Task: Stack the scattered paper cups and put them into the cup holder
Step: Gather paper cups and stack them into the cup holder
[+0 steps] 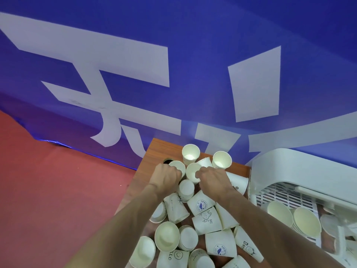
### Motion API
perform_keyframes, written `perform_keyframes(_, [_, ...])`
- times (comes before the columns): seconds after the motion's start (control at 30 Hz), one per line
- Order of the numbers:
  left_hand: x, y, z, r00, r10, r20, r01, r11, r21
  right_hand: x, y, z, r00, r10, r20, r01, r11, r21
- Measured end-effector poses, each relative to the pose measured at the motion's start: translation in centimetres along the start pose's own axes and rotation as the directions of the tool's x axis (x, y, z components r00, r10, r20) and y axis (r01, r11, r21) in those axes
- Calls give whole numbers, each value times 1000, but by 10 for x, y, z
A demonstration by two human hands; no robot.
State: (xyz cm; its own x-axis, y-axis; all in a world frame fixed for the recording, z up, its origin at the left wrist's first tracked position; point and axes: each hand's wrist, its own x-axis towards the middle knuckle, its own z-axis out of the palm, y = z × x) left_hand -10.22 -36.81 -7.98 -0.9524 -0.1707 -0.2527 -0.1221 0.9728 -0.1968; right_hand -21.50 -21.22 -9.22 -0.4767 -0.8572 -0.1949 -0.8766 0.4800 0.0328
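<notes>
Several white paper cups lie scattered over a small wooden table, some upright, some on their sides, some upside down. My left hand grips an upright cup near the table's far left. My right hand grips another cup right beside it, the two rims almost touching. Two more cups stand open-side up just beyond my hands. A white cup holder with a slatted base stands at the right, with stacked cups lying in it.
A round dark hole sits in the table top just left of my left hand. A blue banner with white characters hangs behind the table. Red floor lies to the left.
</notes>
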Motion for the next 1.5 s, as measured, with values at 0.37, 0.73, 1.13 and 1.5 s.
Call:
perform_keyframes(0.37, [-3, -4, 16, 999, 16, 31, -15, 1000, -14, 6, -3, 6, 1000, 7, -21, -8, 998, -63])
perform_keyframes(0.73, [-17, -2, -28, 998, -7, -62, 6, 1000, -16, -22, 5, -26, 995, 57, -82, -60, 998, -31])
perform_keyframes(1.13, [-43, 26, -138, 986, 48, -160, -33, 995, 91, -90, 37, -85, 974, 96, -204, -97, 995, 6])
perform_keyframes(1.5, [-78, 122, -210, 969, 114, -220, -100, 992, 75, -189, 90, -121, 953, 126, -275, -133, 991, -8])
